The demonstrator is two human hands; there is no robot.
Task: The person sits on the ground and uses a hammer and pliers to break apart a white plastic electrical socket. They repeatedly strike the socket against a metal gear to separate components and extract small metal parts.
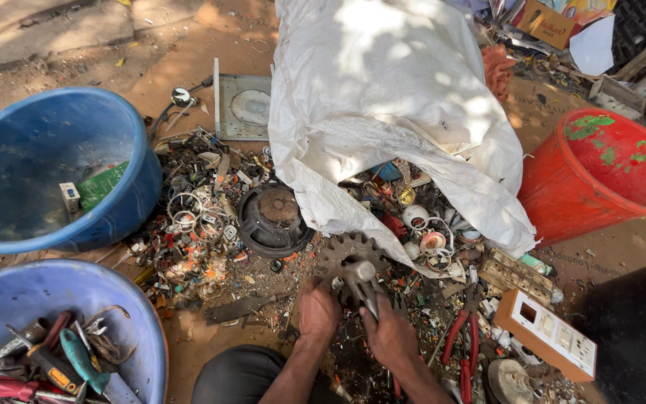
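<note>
Rusting toothed gear (342,258), metal hub

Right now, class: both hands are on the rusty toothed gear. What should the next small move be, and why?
Probably lift the gear slightly clear of the scrap. The left hand grips its lower edge, the right hand holds the grey metal part at its middle, and loose scrap crowds all round it, so working it on the ground looks awkward.
</note>
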